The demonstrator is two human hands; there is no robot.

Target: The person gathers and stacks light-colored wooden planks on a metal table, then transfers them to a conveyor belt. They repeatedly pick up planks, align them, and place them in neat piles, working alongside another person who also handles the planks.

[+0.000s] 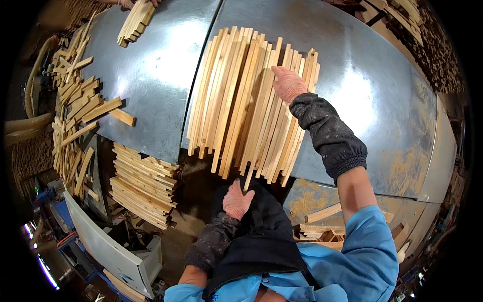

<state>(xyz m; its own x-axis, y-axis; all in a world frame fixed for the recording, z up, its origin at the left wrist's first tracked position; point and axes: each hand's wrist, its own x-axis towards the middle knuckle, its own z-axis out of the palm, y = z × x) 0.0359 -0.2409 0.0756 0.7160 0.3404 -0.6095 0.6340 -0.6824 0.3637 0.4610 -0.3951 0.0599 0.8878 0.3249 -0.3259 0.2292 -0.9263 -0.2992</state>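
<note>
A broad row of pale wooden strips (pixel 226 95) lies side by side on the metal tabletop, their near ends uneven and overhanging its front edge. My left hand (pixel 237 200), in a pinkish glove, is closed at the near end of one wooden strip (pixel 248 180) that sticks out toward me. Farther up, my right hand (pixel 289 84), gloved alike, reaches over the right part of the row. Its fingers are bent down onto a strip near the far end; the fingertips are partly hidden.
A neat stack of strips (pixel 141 186) stands below the table at left. Short offcuts (pixel 78 110) heap along the table's left edge. At the far left, another person's hands hold a bundle of strips (pixel 137 21). A pale metal panel (pixel 103 241) is at lower left; sawdust (pixel 407 171) lies at right.
</note>
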